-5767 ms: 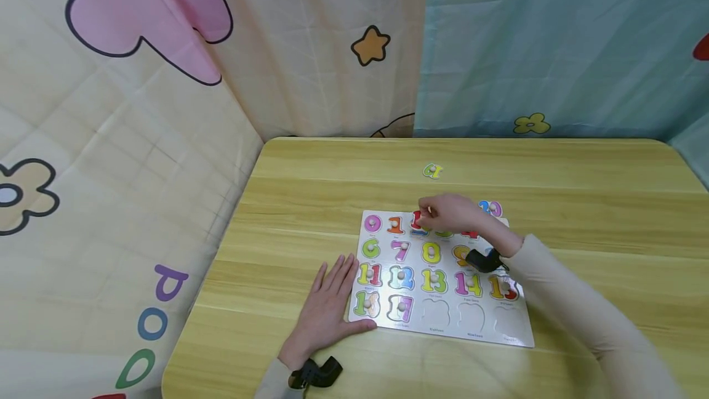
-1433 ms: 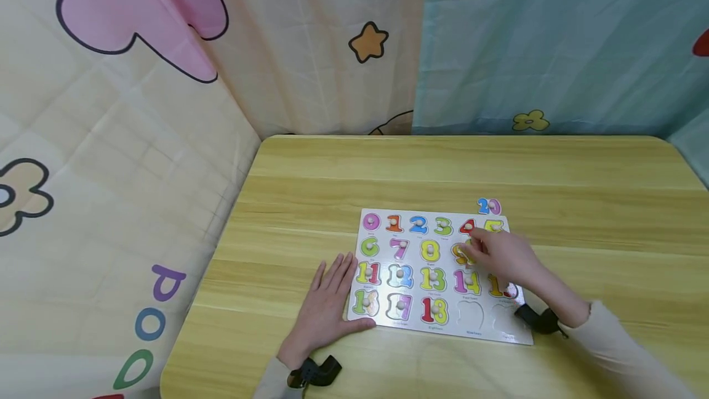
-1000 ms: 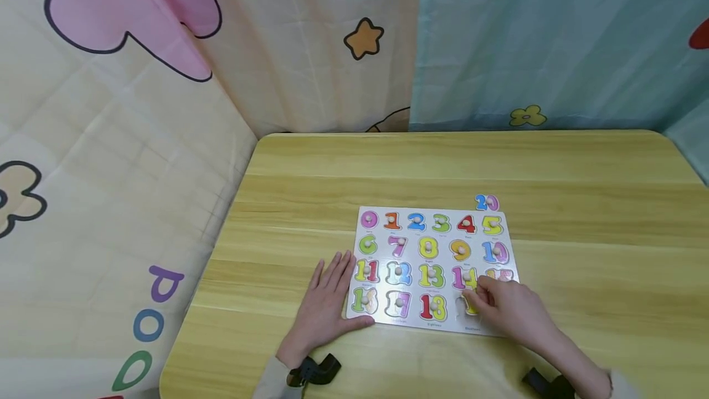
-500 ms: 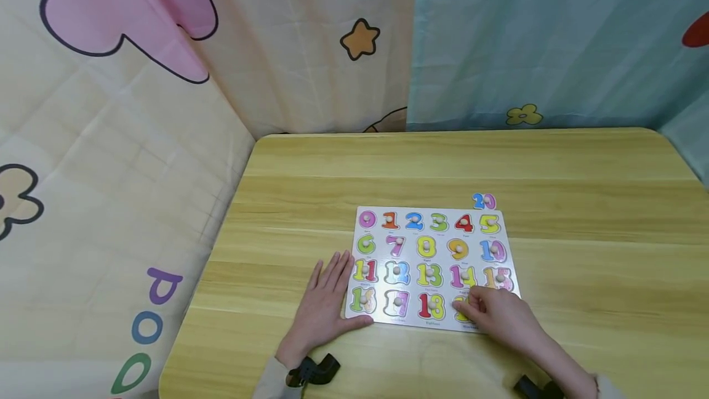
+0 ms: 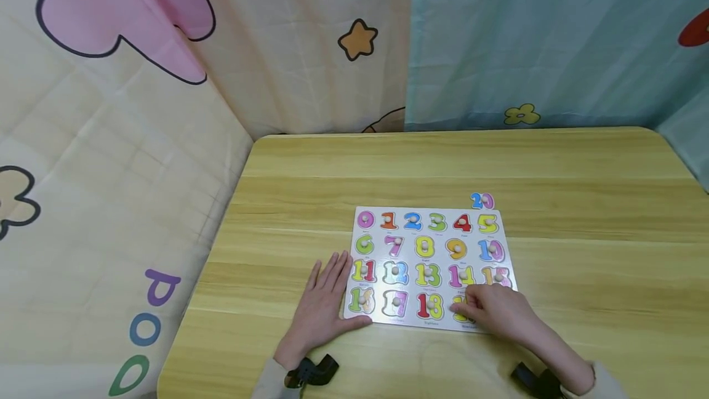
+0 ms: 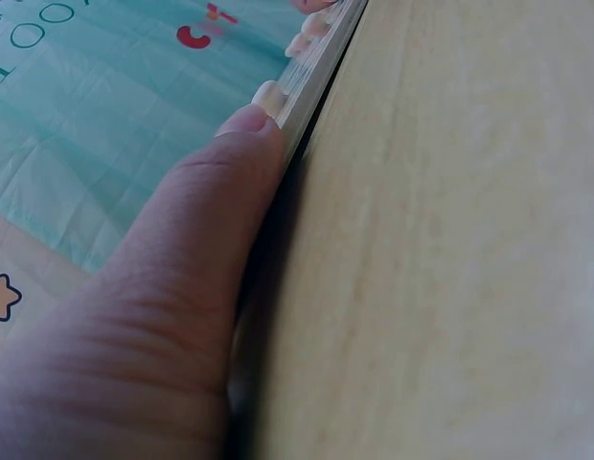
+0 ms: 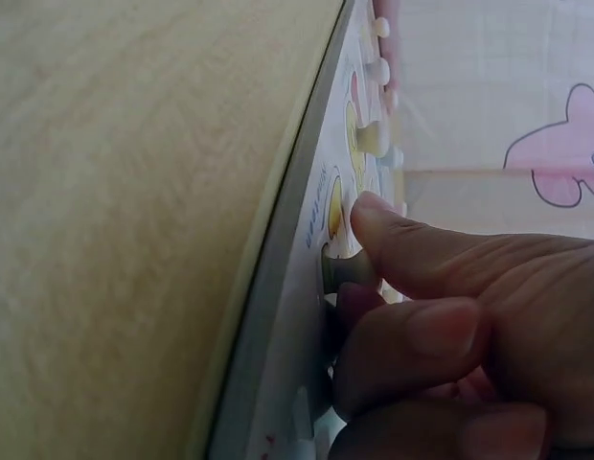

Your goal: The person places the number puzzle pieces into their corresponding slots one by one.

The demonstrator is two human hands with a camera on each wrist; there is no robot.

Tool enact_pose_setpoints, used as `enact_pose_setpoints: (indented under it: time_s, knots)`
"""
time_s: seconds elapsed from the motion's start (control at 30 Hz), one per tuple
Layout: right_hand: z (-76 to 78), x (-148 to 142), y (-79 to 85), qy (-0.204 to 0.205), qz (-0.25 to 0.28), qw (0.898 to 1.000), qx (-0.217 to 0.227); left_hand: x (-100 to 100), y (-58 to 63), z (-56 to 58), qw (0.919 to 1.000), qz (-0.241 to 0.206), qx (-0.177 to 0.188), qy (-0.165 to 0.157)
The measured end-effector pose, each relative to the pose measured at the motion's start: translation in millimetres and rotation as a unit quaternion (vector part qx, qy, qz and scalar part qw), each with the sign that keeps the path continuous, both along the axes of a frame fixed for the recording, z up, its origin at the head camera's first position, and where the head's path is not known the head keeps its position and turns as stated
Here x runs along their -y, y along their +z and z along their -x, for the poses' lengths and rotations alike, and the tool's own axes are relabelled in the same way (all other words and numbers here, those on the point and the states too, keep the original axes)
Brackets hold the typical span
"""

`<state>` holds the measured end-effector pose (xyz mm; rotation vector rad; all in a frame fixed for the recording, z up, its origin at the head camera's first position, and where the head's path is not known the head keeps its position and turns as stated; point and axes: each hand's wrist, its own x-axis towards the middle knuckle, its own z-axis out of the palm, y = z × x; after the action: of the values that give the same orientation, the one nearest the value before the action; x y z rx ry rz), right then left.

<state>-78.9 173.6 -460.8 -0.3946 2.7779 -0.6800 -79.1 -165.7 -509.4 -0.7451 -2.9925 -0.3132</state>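
My right hand [image 5: 501, 310] pinches the knob [image 7: 345, 271] of the number 19 piece [image 5: 460, 317] between thumb and forefinger. That piece lies at the fourth slot of the bottom row of a white number puzzle board [image 5: 410, 247], largely covered by the hand. In the right wrist view its yellow digit [image 7: 335, 206] sits close against the board face. My left hand [image 5: 318, 310] rests with straight fingers along the board's left edge. Its thumb [image 6: 206, 201] lies at the near corner, beside a knob [image 6: 268, 98]. The number 18 piece [image 5: 430, 306] sits left of the 19.
A loose number 20 piece [image 5: 482, 201] lies on the wooden table [image 5: 310, 183] just behind the board's far right edge. Other knobbed number pieces, such as the 8 [image 5: 424, 247], fill the board's rows. Printed curtains [image 5: 310, 66] hang behind the table.
The right hand set the 18 piece in the bottom row, took the 19 from the table behind the board and brought it to the slot beside. The left hand has stayed put.
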Motion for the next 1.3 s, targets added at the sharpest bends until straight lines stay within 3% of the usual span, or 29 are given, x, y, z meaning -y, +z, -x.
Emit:
enact_pose_setpoints:
  time_s: [0.37,0.53,0.67,0.83,0.97,1.1,1.3]
  knots:
    - [-7.6,7,1.6,-0.022,-0.046,0.998,-0.023,0,-0.6,0.0,1.0000,-0.004,-0.009,-0.001]
    - [1.7,8,8.2,-0.022,-0.055,0.998,-0.026,1,-0.3,-1.1,0.9999,-0.001,-0.012,-0.002]
    - [33.5,0,21.2,-0.042,-0.046,0.998,-0.026,1,-0.4,-0.6,0.9999,-0.005,-0.015,-0.003]
    - [101.8,-35,27.7,-0.070,-0.002,0.996,-0.056,0,-1.6,-0.7,0.9999,-0.006,-0.011,-0.002]
    - [147.9,-62,23.2,-0.080,-0.001,0.996,-0.049,0,-2.2,-1.6,1.0000,0.002,-0.008,-0.002]
    - [170.3,-73,20.7,-0.075,-0.029,0.997,-0.007,-1,-1.8,-1.7,0.9999,0.007,-0.009,-0.003]
    - [179.3,-71,17.7,-0.056,-0.042,0.997,0.041,0,-0.8,-0.7,0.9999,0.012,-0.011,-0.001]
